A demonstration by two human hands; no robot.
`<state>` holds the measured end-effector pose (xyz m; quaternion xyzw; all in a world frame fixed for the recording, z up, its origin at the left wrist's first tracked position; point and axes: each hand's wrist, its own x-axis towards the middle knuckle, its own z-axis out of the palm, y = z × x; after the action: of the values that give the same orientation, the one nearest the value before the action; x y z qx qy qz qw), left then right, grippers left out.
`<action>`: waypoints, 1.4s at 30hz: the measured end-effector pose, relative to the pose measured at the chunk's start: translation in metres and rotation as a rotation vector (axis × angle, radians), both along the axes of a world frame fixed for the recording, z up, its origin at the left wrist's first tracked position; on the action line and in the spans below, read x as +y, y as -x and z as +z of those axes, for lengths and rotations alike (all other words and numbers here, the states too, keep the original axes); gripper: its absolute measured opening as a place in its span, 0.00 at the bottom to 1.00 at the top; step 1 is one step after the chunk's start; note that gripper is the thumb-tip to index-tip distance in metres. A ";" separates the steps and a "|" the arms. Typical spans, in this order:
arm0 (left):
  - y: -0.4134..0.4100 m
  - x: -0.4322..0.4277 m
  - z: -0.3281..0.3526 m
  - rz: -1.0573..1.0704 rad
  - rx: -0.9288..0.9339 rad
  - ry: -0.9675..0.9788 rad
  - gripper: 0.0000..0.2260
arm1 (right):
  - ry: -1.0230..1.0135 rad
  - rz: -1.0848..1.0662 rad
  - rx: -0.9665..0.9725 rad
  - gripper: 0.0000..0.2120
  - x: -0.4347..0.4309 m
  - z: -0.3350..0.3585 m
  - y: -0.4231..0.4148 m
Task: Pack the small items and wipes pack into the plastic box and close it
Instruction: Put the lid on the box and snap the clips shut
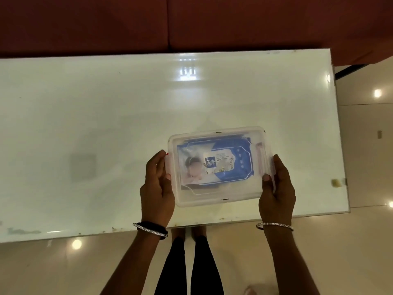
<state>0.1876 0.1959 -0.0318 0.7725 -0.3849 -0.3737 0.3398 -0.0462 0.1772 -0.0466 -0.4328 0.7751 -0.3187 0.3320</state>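
A clear plastic box (220, 198) with its lid on sits near the table's front edge, right of centre. Through the lid I see a blue and white wipes pack (219, 165) lying flat inside, with small shiny items on top of it that are too blurred to name. My left hand (157, 188) grips the box's left end, thumb on the lid and fingers down the side. My right hand (276, 188) grips the right end the same way, over the side clasp.
The white glossy table (106, 124) runs left to right; its right edge is close to the box. A dark red sofa (191, 22) stands behind it. My legs (187, 262) and the tiled floor (365, 145) show below and to the right.
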 end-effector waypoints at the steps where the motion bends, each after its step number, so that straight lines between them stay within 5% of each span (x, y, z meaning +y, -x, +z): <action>1: 0.000 0.001 0.000 0.007 -0.013 -0.009 0.22 | -0.003 0.003 -0.003 0.23 0.001 -0.001 0.001; 9: -0.006 0.001 -0.008 0.056 -0.124 -0.186 0.12 | -0.070 -0.005 -0.182 0.26 -0.001 -0.010 0.011; 18: -0.023 0.007 -0.018 0.120 0.711 -0.396 0.14 | -0.243 -0.030 -0.688 0.23 -0.011 -0.009 0.039; 22: -0.020 0.003 -0.017 0.086 0.471 -0.284 0.11 | -0.330 0.002 -0.857 0.23 -0.018 -0.007 0.049; 29: 0.004 0.004 -0.007 0.005 -0.258 -0.185 0.10 | -0.450 -0.023 -1.031 0.24 -0.018 -0.020 0.062; 37: 0.011 0.006 0.000 0.036 -0.163 -0.207 0.24 | -0.464 -0.062 -1.020 0.22 -0.016 -0.025 0.063; 42: 0.013 0.003 0.000 0.080 -0.198 -0.228 0.23 | -0.433 -0.054 -1.047 0.23 -0.016 -0.025 0.059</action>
<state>0.1741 0.1988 -0.0320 0.8538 -0.3406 -0.3232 0.2248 -0.1056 0.1608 -0.0712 -0.1190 0.5655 -0.3330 0.7451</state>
